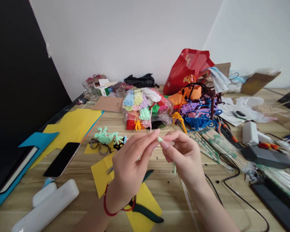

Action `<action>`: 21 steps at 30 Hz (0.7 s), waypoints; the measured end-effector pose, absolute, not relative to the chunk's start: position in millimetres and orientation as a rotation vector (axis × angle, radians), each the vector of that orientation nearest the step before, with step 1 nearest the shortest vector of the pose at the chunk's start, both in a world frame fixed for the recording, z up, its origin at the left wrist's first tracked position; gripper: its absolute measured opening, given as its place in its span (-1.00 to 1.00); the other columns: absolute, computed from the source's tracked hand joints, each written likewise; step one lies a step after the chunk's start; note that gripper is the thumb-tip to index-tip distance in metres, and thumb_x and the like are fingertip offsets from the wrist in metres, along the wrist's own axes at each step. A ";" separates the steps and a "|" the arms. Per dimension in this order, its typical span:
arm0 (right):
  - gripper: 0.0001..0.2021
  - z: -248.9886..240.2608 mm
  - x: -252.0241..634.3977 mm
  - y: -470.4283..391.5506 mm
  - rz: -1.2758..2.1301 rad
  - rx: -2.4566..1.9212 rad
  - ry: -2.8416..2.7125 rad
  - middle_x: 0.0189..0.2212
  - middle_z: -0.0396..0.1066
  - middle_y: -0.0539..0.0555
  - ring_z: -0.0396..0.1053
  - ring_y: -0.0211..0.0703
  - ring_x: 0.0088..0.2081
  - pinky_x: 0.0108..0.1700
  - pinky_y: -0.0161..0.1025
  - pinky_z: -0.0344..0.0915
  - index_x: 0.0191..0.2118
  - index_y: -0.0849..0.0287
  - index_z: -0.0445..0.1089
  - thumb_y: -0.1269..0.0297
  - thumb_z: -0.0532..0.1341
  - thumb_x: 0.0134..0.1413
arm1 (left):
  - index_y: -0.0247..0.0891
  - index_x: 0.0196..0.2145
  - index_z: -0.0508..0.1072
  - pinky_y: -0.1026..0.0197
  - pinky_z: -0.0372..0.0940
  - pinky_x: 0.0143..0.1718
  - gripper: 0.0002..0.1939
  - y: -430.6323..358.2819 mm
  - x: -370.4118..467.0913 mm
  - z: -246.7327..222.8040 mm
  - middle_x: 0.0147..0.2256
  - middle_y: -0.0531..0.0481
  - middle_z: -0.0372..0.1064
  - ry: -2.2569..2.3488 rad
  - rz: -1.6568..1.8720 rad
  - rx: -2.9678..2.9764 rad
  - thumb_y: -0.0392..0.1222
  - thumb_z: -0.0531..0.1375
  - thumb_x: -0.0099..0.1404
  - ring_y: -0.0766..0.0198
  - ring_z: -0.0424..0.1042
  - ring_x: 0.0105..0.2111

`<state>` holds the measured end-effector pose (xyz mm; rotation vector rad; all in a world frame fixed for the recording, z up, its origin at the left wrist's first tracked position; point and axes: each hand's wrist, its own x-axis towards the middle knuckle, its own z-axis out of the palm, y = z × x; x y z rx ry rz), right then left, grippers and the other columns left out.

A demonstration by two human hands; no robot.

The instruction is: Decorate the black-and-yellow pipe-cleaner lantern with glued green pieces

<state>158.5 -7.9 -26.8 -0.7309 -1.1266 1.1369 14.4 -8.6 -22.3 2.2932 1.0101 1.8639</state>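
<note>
1. Both hands meet over the middle of the wooden tabletop (167,199), raised above it, working on a light green chenille stem (160,139)
2. The left hand (132,161), a red cord bracelet (106,206) round its wrist, has thumb and fingertips pressed together on one side of that tip
3. The right hand (184,156) pinches the same tip between thumb and forefinger; a pale green length (175,169) hangs beneath it, though I can't tell whether it is one piece with the tip
4. Below the left wrist, dark green-handled pruning shears (148,213) lie across yellow paper (145,198), partly hidden
5. Left of the hands sit a light green fuzzy figure (105,137) and, just in front of it, eyeglasses (103,149)
6. Behind them are plastic-wrapped bundles of coloured chenille stems (145,112), with a red bag (185,71) farther back, to the right
</note>
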 end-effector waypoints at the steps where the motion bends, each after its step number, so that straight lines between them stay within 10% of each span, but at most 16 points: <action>1: -0.91 -27.3 157.8 -8.0 1.153 -0.726 -1.114 -0.64 0.32 -0.13 0.16 -0.46 -0.65 -0.63 -0.50 0.10 -0.39 0.12 0.51 0.31 0.42 0.06 | -0.21 -0.04 0.51 0.34 0.47 -0.06 -0.63 -9.5 15.1 -22.9 -0.17 0.01 0.58 1.018 1.886 2.311 -0.53 0.28 0.26 0.36 0.57 -0.17; 16: -0.91 -33.9 147.2 -15.1 0.826 -0.786 -1.219 -0.44 0.49 -0.05 0.33 -0.39 -0.51 -0.52 -0.42 0.27 -0.36 0.10 0.52 0.42 0.39 0.07 | -0.20 -0.24 0.56 0.33 0.50 -0.16 -0.78 -8.2 14.5 -22.5 -0.27 0.06 0.57 1.031 1.818 2.116 -0.50 0.29 0.26 0.36 0.56 -0.25; 21: -0.73 -31.8 153.2 -13.6 0.758 -0.708 -1.396 -0.39 0.48 -0.08 0.38 -0.35 -0.43 -0.42 -0.38 0.33 -0.07 -0.01 0.46 0.47 0.32 0.16 | -0.11 -0.13 0.57 0.38 0.50 -0.12 -0.69 -8.4 5.8 -19.4 -0.21 0.11 0.59 0.943 1.778 2.045 -0.49 0.28 0.28 0.41 0.57 -0.22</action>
